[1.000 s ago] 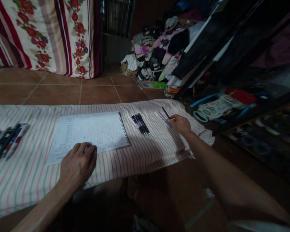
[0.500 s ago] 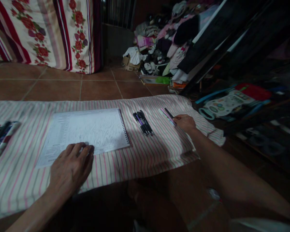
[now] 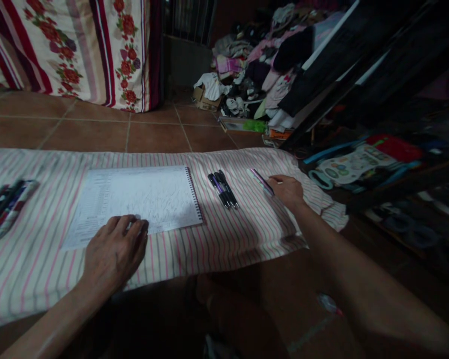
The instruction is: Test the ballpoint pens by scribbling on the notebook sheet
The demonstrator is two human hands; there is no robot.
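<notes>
The fingers of the right hand curl at the end of a pink pen; whether they pinch it I cannot tell. The pen lies to the right of the notebook, past the black pens, and points away and to the left. The left hand, fingers together, rests flat on the notebook's near edge.

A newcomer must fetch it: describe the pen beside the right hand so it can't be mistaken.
Start at the pink-striped cloth on the tiled floor and go right of the spiral pad, past the bunch of black pens. The pink pen lies apart from them at the fingertips of the right hand, the only pink one there.
</notes>
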